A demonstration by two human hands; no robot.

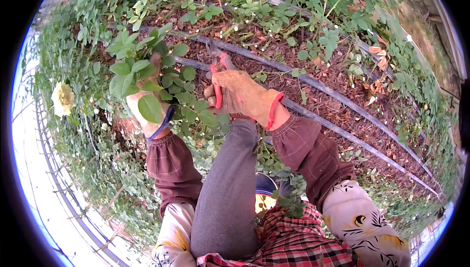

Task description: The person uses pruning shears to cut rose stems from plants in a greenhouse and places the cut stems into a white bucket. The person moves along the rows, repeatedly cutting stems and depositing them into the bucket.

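My right hand (pixel 240 92), in a tan work glove with red trim, grips red-handled pruning shears (pixel 219 83). Their metal blades point up towards the black pipes, and the handles look spread apart. To the left, my left hand (pixel 148 94) wears a pale glove with a blue cuff and is partly hidden behind the green leaves of a rose stem (pixel 126 74). Its fingers are mostly covered, so its hold on the stem cannot be made out. A pale yellow rose bloom (pixel 62 99) stands further left.
Black irrigation pipes (pixel 323 89) run across the mulch bed (pixel 271 79), among cut rose stubs with pale ends. Leafy rose bushes (pixel 106 179) grow on both sides. My bent leg in grey trousers (pixel 229 193) lies between my forearms. A concrete edge (pixel 418 52) borders the bed at right.
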